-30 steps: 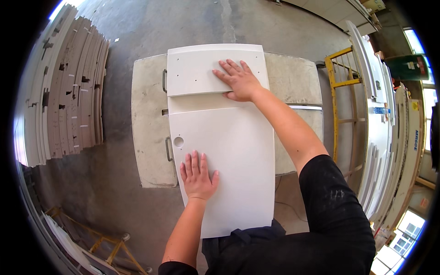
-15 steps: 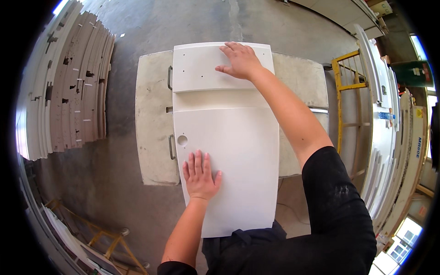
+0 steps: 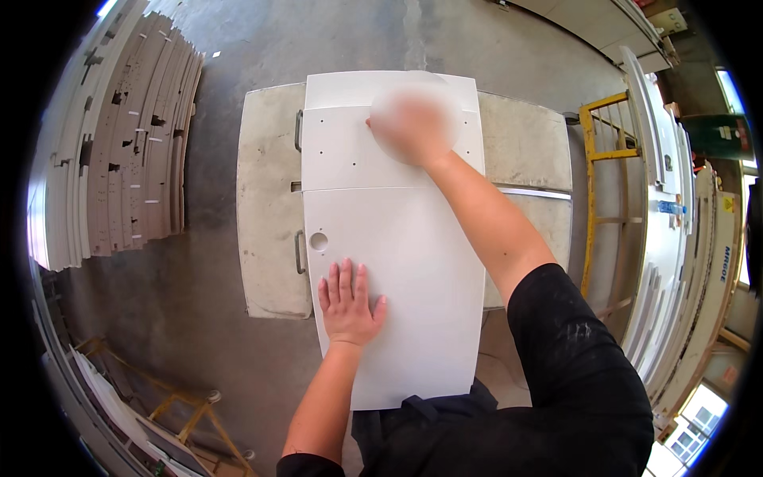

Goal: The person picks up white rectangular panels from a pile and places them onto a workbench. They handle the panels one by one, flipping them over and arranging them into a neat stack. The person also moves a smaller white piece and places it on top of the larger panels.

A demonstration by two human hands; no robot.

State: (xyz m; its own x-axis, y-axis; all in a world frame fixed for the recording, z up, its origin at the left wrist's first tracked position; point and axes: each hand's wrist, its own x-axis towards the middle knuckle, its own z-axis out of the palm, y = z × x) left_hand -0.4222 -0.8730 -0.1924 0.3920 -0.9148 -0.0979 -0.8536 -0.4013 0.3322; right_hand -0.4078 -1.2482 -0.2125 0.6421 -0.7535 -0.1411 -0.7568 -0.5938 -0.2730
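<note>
My left hand (image 3: 350, 306) lies flat, fingers apart, on a long white panel (image 3: 413, 318) with a round hole near its left edge. Beyond this panel, a shorter white panel (image 3: 338, 139) with several small drilled holes sits edge to edge against it. My right hand (image 3: 413, 119) is over the shorter panel; a blur hides its fingers. A plain white strip (image 3: 350, 90) shows past the shorter panel's far edge.
The panels rest across a scuffed beige worktable (image 3: 270, 199) with metal handles (image 3: 300, 252) at the left. Brown and white boards (image 3: 135, 143) stand stacked at left. A yellow metal frame (image 3: 588, 191) and leaning white panels (image 3: 656, 222) stand at right.
The shorter panel has slid toward me, closing the gap to the long panel and baring a strip behind it. My right hand moved nearer with it; my left hand stays in place.
</note>
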